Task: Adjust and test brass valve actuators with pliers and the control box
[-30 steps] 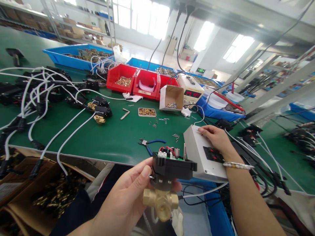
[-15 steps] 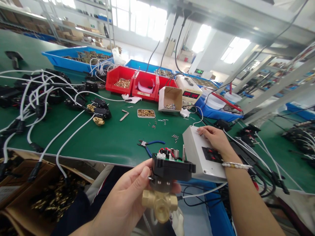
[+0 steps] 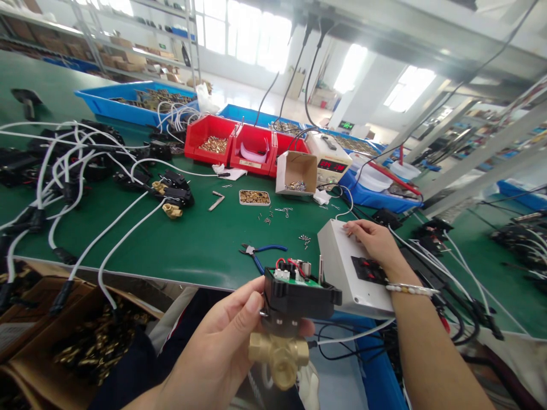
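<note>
My left hand [image 3: 228, 336] is wrapped round a motorized ball valve, gripping its black actuator housing [image 3: 299, 299] with the thumb in front. The housing has no cover, so a green circuit board with red wires shows on top. Below it hangs the brass valve body [image 3: 280, 356], its round ports facing forward and sideways. To the right, my right hand [image 3: 371, 239] rests on the far end of a grey control box [image 3: 337, 262], thumb and fingers pinched together. Whatever is between those fingertips is hidden. Black switches [image 3: 370, 269] sit on the box below that palm.
Blue-handled cutters [image 3: 260, 253] and loose screws [image 3: 304, 239] lie beyond the valve. Farther back are red bins [image 3: 209, 139], a cardboard box [image 3: 294, 171] and a power supply [image 3: 329, 156] with a lit display. White-cabled actuators [image 3: 175, 191] crowd the left side.
The valve in my left hand has tilted slightly, showing more of the circuit board. The power supply's red digits look different. My right hand stays on the grey box.
</note>
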A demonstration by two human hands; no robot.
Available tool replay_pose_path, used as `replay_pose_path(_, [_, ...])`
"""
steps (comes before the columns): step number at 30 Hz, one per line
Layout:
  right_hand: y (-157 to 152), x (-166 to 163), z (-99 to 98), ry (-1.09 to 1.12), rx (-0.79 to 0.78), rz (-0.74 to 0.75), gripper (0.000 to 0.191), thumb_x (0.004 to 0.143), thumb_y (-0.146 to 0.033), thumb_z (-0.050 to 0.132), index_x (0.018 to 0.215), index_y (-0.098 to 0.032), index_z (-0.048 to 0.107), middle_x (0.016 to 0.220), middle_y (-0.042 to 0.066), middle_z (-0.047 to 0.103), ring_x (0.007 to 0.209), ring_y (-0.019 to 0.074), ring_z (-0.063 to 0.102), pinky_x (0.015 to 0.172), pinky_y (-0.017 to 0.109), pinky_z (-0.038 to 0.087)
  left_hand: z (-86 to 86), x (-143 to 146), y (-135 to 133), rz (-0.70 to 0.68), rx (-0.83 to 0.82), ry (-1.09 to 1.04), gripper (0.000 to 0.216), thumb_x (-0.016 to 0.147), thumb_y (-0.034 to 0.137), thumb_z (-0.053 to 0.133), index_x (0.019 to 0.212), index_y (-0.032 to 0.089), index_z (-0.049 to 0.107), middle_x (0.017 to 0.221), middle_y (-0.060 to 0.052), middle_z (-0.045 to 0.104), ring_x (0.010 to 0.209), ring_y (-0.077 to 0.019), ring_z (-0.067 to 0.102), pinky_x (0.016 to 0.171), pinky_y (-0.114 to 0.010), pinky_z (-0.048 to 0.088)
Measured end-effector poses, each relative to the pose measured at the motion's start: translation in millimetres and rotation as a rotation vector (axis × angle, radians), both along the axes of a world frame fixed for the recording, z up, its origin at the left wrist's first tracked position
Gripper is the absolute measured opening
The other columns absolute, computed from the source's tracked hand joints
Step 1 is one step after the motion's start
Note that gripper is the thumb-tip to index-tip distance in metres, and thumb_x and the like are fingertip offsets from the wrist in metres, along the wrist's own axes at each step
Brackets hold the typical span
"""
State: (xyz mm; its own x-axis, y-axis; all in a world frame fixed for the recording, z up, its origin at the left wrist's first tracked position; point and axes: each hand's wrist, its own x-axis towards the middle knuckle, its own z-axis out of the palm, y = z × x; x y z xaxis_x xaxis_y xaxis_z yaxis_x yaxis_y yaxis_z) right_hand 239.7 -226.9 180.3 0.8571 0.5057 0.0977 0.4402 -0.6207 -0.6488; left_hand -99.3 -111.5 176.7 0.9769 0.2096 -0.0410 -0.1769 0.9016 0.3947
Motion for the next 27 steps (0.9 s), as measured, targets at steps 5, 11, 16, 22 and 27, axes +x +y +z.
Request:
replay_pose_path(5, [0.3, -0.4, -0.5, 0.001, 0.009, 0.009, 0.063, 0.056, -0.068, 0.055, 0.082, -0.012, 0.068, 0.081, 0.007, 0.063, 0.069, 0.0163, 0.046, 0.071, 0.031, 0.035, 1.0, 0.3, -0.8, 0.009, -0.002, 0.022, 0.033, 0.098, 0.026, 0.044, 0.108, 0.018, 0.074, 0.104, -0.018, 0.067, 0.095, -0.0202, 0.067, 0.083, -0.025, 0.053])
replay_pose_path(11, [-0.8, 0.6, -0.9, 0.006, 0.014, 0.007, 0.063, 0.057, -0.068, 0.055, 0.082, -0.012, 0.068, 0.081, 0.008, 0.062, 0.068, 0.0159, 0.045, 0.069, 0.031, 0.035, 2.4, 0.0, -1.8, 0.016, -0.033, 0.033, 0.032, 0.098, 0.025, 0.045, 0.106, 0.018, 0.075, 0.104, -0.015, 0.068, 0.094, -0.0195, 0.067, 0.082, -0.024, 0.054])
replay_pose_path(16, [-0.7, 1.0, -0.7, 0.002, 0.009, 0.005, 0.063, 0.055, -0.068, 0.055, 0.082, -0.012, 0.068, 0.081, 0.007, 0.062, 0.067, 0.0154, 0.045, 0.068, 0.031, 0.034, 0.7, -0.8, -2.1, 0.010, -0.017, 0.033, 0.033, 0.099, 0.027, 0.044, 0.109, 0.019, 0.074, 0.104, -0.016, 0.067, 0.094, -0.0178, 0.067, 0.083, -0.022, 0.053])
replay_pose_path(22, [-0.6, 2.1, -1.1, -0.011, 0.007, 0.006, 0.063, 0.055, -0.068, 0.054, 0.081, -0.012, 0.068, 0.079, 0.007, 0.062, 0.066, 0.0148, 0.045, 0.066, 0.030, 0.034, 0.7, -0.3, -2.0, 0.019, -0.011, 0.028, 0.031, 0.098, 0.029, 0.047, 0.108, 0.018, 0.075, 0.102, -0.018, 0.067, 0.093, -0.0183, 0.067, 0.081, -0.022, 0.053])
replay_pose_path(27, [-1.0, 2.4, -1.9, -0.018, 0.023, 0.022, 0.061, 0.057, -0.067, 0.056, 0.080, -0.012, 0.069, 0.078, 0.008, 0.063, 0.065, 0.0149, 0.047, 0.067, 0.031, 0.036, 0.8, -1.0, -1.9, 0.013, -0.003, 0.042, 0.031, 0.098, 0.030, 0.048, 0.108, 0.020, 0.075, 0.102, -0.018, 0.067, 0.093, -0.0178, 0.067, 0.082, -0.022, 0.053])
